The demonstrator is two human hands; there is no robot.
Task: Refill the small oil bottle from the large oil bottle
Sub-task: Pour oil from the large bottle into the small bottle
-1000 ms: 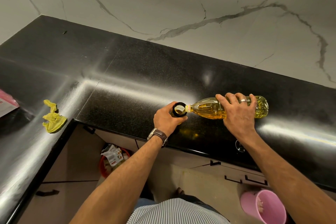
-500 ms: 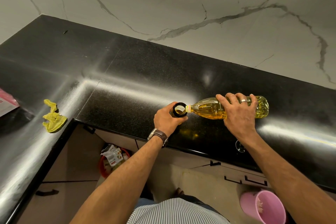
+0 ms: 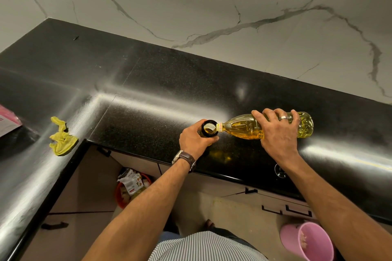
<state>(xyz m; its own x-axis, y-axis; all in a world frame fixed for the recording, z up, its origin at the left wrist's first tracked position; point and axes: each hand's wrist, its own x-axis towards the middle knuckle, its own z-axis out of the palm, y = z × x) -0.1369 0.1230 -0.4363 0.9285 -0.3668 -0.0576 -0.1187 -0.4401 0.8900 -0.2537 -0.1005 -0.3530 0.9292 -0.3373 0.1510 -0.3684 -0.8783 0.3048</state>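
The large clear oil bottle, full of yellow oil, lies nearly level above the black counter. Its neck touches the open dark mouth of the small oil bottle. My right hand wraps over the large bottle's body near its base. My left hand grips the small bottle just below its rim and hides most of it. Yellow oil shows inside the small bottle's mouth.
The black L-shaped counter runs along a marble wall. A crumpled yellow cloth lies at the inner corner on the left. A small clear cap or ring sits near the counter's front edge. On the floor stand a pink bucket and an orange bin.
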